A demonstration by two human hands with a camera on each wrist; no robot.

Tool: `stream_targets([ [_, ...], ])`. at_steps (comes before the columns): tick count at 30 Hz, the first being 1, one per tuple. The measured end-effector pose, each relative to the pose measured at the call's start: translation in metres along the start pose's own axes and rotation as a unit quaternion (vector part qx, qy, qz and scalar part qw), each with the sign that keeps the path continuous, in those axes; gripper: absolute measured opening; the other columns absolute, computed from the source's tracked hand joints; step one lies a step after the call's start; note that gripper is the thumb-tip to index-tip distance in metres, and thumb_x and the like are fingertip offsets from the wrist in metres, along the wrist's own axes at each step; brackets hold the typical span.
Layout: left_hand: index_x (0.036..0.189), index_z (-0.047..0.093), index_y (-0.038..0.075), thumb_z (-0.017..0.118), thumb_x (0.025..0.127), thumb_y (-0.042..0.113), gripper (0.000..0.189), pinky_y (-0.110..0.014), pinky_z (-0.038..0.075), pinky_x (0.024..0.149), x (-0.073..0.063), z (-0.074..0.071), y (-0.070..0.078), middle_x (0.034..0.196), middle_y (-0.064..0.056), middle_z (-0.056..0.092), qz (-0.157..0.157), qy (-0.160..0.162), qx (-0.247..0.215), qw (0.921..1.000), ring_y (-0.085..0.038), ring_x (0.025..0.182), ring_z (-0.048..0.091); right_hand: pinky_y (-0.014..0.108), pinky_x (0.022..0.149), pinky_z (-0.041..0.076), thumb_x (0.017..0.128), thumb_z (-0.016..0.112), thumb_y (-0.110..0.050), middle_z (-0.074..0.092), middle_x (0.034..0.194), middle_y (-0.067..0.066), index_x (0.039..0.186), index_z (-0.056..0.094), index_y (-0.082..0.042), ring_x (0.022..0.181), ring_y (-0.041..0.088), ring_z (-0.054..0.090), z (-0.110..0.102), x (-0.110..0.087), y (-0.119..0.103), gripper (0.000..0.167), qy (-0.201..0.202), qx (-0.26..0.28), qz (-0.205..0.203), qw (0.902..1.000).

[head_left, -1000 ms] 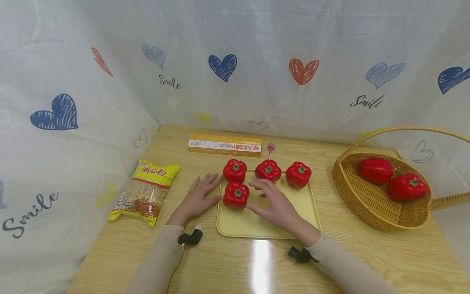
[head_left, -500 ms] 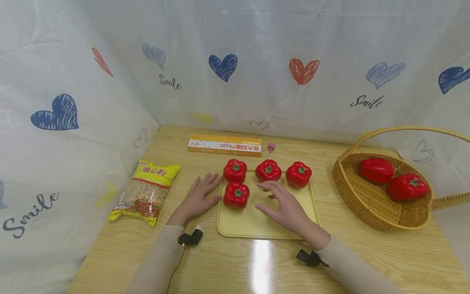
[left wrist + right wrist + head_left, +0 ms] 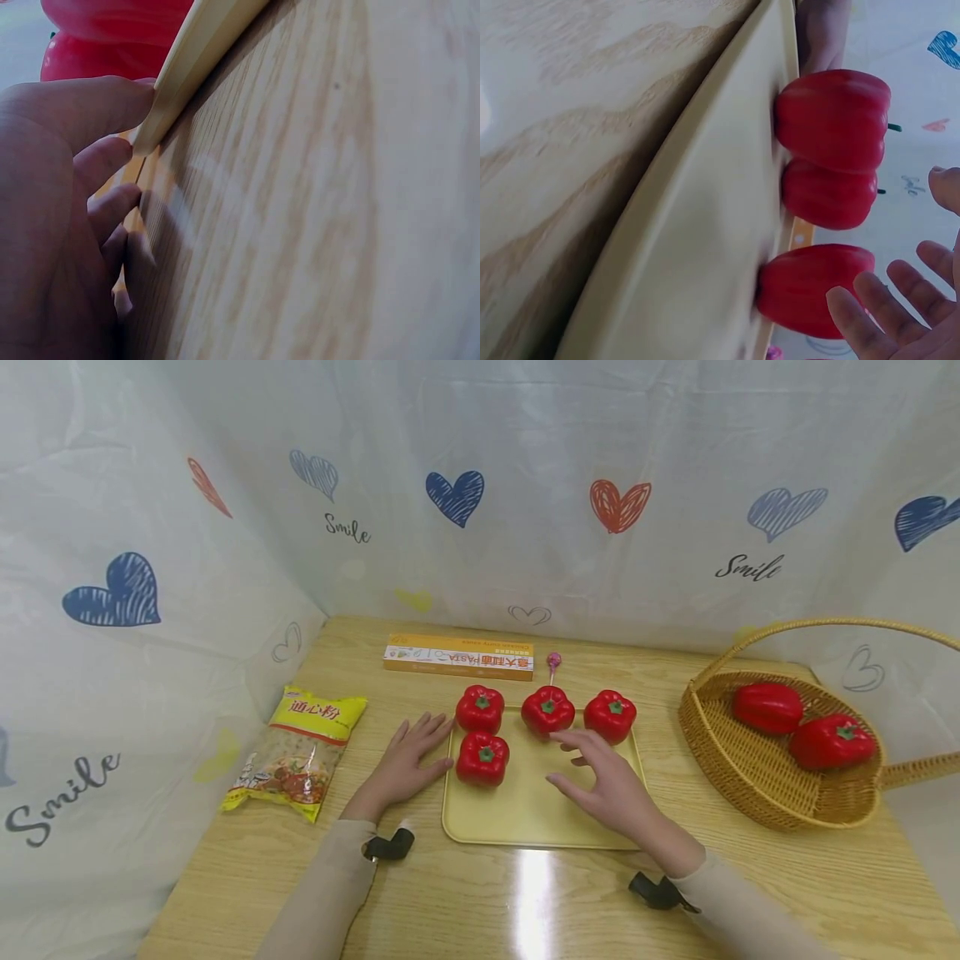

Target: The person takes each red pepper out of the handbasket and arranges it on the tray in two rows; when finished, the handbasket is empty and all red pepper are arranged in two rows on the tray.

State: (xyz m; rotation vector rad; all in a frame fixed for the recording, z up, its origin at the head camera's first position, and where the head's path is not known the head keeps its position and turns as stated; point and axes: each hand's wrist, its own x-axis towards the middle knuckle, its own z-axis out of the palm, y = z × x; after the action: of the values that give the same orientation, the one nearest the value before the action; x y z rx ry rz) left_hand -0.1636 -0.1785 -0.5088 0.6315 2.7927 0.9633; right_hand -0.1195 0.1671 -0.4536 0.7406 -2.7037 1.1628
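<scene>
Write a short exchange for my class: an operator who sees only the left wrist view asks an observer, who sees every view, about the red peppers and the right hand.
Operator: Past the left hand and the edge of the tray I see only parts of red peppers. How many are at the tray?
Observer: Four, going by the head view.
Operator: The right hand is out of my view. Is it holding anything?
Observer: No, both the head and right wrist views show it holding nothing.

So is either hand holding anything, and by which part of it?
Nothing looks held: the right hand hovers over the tray, and the left hand rests on the table, thumb just touching the tray's edge.
</scene>
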Motion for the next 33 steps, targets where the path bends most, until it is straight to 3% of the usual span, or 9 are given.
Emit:
stream_targets([
  [19,0.158,0.039,0.017,0.062,0.100,0.041,0.067,-0.049,-0.003,0.126,0.000,-0.001,0.002,0.165,-0.008,0.032,-0.001,0.002,0.000,1.0000,-0.030,0.156,0.015,0.042,0.087,0.061,0.091,0.079,-0.017,0.059,0.133,0.005,0.138,0.057,-0.009,0.117,0.027,0.061,-0.037,-0.016,0.016,0.053,0.024,-0.041,-0.002,0.9988],
  [33,0.158,0.038,0.019,0.062,0.100,0.041,0.067,-0.049,-0.003,0.126,0.000,0.000,0.001,0.165,-0.007,0.031,0.002,0.002,0.002,1.0000,-0.029,0.156,0.016,0.051,0.081,0.061,0.088,0.079,-0.007,0.064,0.123,0.014,0.134,0.060,-0.005,0.108,0.031,0.065,-0.070,-0.026,0.026,0.051,0.041,-0.091,0.011,0.9949],
])
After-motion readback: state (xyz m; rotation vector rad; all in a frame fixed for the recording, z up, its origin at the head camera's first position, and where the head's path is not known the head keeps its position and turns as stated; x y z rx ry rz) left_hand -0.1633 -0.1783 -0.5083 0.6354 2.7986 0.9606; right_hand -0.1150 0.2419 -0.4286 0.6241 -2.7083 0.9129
